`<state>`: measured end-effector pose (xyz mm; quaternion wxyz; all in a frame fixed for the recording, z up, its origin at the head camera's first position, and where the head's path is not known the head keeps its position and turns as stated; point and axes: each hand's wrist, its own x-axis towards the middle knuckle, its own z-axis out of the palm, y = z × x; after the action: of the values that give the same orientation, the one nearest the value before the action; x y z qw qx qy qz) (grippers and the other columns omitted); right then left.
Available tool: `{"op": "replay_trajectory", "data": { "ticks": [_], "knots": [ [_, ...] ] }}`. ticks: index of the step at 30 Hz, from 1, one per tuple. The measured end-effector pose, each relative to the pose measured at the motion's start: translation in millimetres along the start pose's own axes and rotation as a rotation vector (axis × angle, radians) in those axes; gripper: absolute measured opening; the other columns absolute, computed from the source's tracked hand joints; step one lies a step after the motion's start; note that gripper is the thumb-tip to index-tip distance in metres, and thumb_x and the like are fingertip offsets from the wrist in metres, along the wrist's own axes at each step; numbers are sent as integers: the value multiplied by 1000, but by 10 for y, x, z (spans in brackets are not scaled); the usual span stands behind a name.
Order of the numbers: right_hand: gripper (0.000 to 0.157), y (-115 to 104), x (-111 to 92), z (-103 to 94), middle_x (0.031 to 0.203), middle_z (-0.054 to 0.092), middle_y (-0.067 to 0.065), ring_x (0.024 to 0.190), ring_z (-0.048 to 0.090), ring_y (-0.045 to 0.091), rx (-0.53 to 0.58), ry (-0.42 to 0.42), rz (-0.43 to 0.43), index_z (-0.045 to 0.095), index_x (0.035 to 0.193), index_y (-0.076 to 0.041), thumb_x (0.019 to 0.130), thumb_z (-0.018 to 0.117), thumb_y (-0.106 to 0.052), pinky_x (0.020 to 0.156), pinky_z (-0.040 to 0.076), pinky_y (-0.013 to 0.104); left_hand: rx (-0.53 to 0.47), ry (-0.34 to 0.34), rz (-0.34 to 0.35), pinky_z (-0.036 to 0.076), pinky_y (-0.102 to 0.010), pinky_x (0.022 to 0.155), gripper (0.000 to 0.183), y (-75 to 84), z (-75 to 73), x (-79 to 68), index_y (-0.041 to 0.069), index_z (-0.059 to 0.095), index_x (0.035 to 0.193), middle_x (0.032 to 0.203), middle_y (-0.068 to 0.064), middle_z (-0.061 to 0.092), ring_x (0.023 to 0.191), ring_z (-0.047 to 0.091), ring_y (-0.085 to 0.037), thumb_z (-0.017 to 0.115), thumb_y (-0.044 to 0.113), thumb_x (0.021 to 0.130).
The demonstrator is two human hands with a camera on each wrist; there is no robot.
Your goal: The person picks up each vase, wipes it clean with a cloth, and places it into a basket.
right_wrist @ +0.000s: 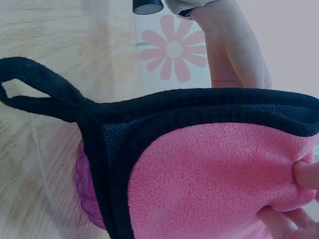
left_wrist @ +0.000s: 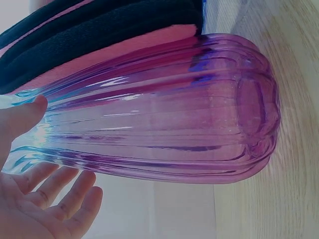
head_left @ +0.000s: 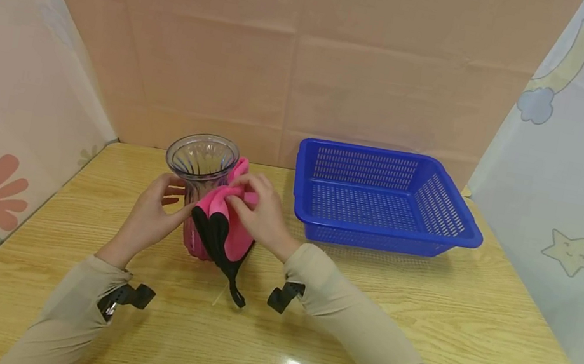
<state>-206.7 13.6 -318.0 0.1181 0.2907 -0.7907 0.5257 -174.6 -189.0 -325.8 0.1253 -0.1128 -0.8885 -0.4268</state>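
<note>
Wood-grain table (head_left: 472, 354), peach backdrop (head_left: 342, 87). Left hand (head_left: 153, 213), fingers loosely curved round upright glass vase (left_wrist: 149, 124) at its neck; right hand (head_left: 265, 216), fingers pinching pink cloth (right_wrist: 209, 174) right of the left fingers. Blue basket (head_left: 377, 230) beyond right fingers. Probably wiping the vase; next move likely calls for steady left fingers, cloth pressed to glass.

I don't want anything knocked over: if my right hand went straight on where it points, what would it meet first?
Likely the glass vase, beyond the pink cloth your right hand pinches; depth is unclear.
</note>
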Motion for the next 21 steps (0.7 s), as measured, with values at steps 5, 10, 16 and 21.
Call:
{"op": "replay_trajectory", "data": {
  "ticks": [5, 10, 16, 21],
  "knots": [
    [17, -34, 16, -12, 106, 56, 18, 102, 59, 28, 41, 24, -3, 60, 100, 2, 84, 65, -3, 84, 57, 30, -9, 11, 8, 45, -58, 97, 50, 3, 3, -3, -6, 40, 127, 124, -26, 48, 114, 52, -44, 64, 6, 85],
    [17, -55, 33, -25, 106, 56, 18, 102, 59, 28, 76, 40, -8, 60, 100, 2, 85, 65, -2, 85, 57, 30, -13, 23, 16, 46, -57, 96, 50, 9, 2, -4, -7, 41, 127, 123, -26, 49, 113, 53, -44, 65, 7, 85],
    [16, -58, 42, -29, 106, 55, 17, 100, 58, 27, 101, 56, -13, 60, 99, 1, 85, 64, -3, 83, 57, 29, -19, 24, 23, 46, -57, 96, 50, -10, 4, 4, -8, 40, 127, 123, -27, 49, 113, 53, -45, 64, 6, 85],
    [15, -57, 49, -56, 103, 55, 16, 99, 58, 27, 107, 68, -24, 60, 100, 0, 85, 64, -3, 82, 57, 30, -12, 17, 14, 45, -58, 96, 51, -13, 1, 0, -7, 40, 128, 123, -27, 49, 114, 52, -44, 64, 6, 85]
  ]
}}
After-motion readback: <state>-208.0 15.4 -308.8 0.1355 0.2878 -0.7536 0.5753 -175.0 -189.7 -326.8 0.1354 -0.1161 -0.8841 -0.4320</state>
